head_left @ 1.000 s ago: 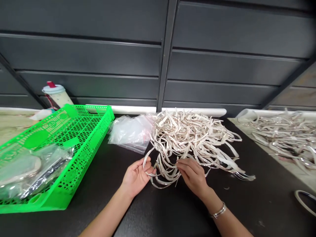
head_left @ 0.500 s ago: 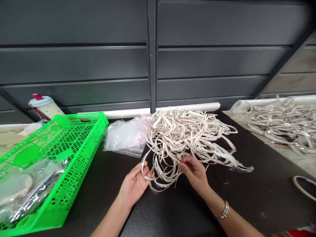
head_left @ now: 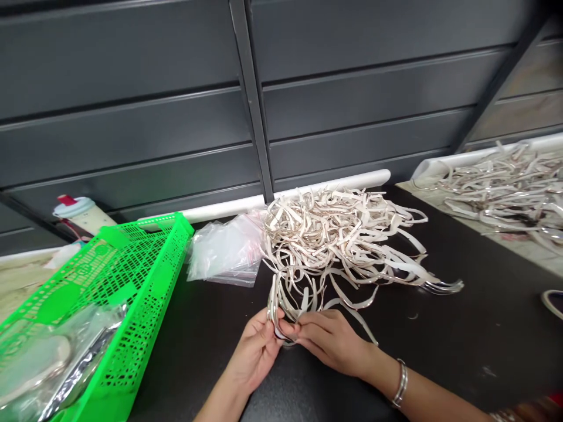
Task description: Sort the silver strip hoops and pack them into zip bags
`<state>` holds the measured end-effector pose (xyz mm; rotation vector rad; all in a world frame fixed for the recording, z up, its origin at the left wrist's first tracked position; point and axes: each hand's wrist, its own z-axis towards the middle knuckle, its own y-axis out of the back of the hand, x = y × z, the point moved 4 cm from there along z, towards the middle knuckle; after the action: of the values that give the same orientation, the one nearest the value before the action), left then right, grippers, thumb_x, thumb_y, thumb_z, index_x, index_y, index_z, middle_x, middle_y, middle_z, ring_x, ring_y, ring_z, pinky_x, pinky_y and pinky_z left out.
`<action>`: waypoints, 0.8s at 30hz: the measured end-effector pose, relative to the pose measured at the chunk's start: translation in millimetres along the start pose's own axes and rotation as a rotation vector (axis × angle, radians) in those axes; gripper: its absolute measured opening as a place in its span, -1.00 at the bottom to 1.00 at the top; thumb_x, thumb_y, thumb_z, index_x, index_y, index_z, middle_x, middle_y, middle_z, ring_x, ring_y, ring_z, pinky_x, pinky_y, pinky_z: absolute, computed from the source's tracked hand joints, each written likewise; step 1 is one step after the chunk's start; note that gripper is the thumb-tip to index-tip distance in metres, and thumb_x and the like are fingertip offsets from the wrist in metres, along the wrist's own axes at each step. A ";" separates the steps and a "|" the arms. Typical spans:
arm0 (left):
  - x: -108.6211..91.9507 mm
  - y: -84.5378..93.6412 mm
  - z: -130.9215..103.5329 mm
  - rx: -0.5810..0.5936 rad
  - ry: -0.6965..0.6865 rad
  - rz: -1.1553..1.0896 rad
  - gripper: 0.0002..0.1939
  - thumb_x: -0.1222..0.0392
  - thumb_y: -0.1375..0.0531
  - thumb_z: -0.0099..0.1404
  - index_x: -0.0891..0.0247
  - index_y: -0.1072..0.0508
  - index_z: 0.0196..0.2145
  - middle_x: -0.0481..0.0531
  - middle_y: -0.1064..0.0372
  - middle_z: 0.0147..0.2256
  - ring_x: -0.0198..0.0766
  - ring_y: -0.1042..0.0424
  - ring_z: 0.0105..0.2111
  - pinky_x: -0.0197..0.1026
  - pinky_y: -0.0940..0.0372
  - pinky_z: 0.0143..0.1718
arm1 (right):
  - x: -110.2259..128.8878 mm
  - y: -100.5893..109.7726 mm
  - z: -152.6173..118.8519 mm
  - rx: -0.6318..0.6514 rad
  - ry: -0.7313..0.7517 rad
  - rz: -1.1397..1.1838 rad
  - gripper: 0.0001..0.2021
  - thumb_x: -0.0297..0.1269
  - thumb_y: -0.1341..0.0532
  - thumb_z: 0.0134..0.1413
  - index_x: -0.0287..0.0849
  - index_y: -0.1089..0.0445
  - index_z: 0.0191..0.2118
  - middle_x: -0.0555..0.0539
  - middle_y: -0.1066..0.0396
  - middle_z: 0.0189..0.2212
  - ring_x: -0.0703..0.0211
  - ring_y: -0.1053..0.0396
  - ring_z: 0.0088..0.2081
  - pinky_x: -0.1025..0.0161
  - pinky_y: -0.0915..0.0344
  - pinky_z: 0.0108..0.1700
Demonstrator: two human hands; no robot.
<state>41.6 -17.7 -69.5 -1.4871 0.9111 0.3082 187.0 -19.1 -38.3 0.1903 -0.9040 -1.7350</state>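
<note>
A tangled heap of shiny silver-and-white strips (head_left: pixel 325 234) lies on the black tabletop in front of me. At its near edge, my left hand (head_left: pixel 259 349) is closed round a few curved strips (head_left: pixel 275 302), which loop up from the fingers. My right hand (head_left: pixel 328 337), with a silver bracelet at the wrist, is pinched against the same strips, its fingertips meeting those of the left. Fingers cover the exact ends in the right hand. Loose strips (head_left: pixel 347 299) trail from the heap just beyond the right hand.
On the left stands a green plastic basket (head_left: pixel 160 281) with filled clear bags (head_left: pixel 57 357) inside. Clear zip bags (head_left: pixel 229 246) lie between basket and heap. Behind the basket is a lidded cup (head_left: pixel 83 214). More strips (head_left: pixel 510 193) are piled at the right. A dark panel wall closes the back.
My hands have come together, the right moving left and toward me to meet the left. The held strips now stand bunched at the left fingers. The camera view has tilted slightly.
</note>
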 end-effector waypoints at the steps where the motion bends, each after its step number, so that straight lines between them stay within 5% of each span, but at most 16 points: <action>1: -0.5 -0.5 -0.5 0.003 -0.005 0.024 -0.77 0.17 -0.38 0.03 0.31 -0.53 -0.35 0.06 -0.52 -0.51 -0.15 -0.50 -0.37 -0.17 -0.29 -0.23 | -2.0 -2.7 -1.1 0.025 -0.018 0.005 -0.86 -0.41 -0.04 0.23 -0.14 -0.31 -0.32 -0.03 -0.44 -0.44 0.30 -0.38 -0.50 0.38 -0.30 -0.45; 12: -4.7 -2.7 -2.6 -0.033 -0.062 0.172 -0.77 0.12 -0.38 0.02 0.30 -0.53 -0.39 0.05 -0.49 -0.54 -0.09 -0.49 -0.34 -0.12 -0.27 -0.17 | -8.5 -13.0 -7.2 0.092 -0.095 0.110 -0.87 -0.42 -0.03 0.23 -0.16 -0.31 -0.21 -0.07 -0.44 -0.33 0.28 -0.39 -0.40 0.36 -0.36 -0.35; 24: -12.2 1.7 0.7 -0.115 -0.124 0.089 -0.82 0.21 -0.37 0.05 0.31 -0.52 -0.37 0.07 -0.52 -0.46 -0.24 -0.48 -0.39 -0.26 -0.34 -0.25 | 2.8 15.6 -3.8 -0.279 -0.012 -0.097 -0.76 -0.56 -0.07 0.13 -0.15 -0.36 -0.16 -0.07 -0.37 -0.41 0.28 -0.32 -0.46 0.37 -0.29 -0.45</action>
<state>32.8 -12.6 -62.5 -1.5172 0.8733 0.5206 199.8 -24.8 -29.9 0.0400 -0.6610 -1.9323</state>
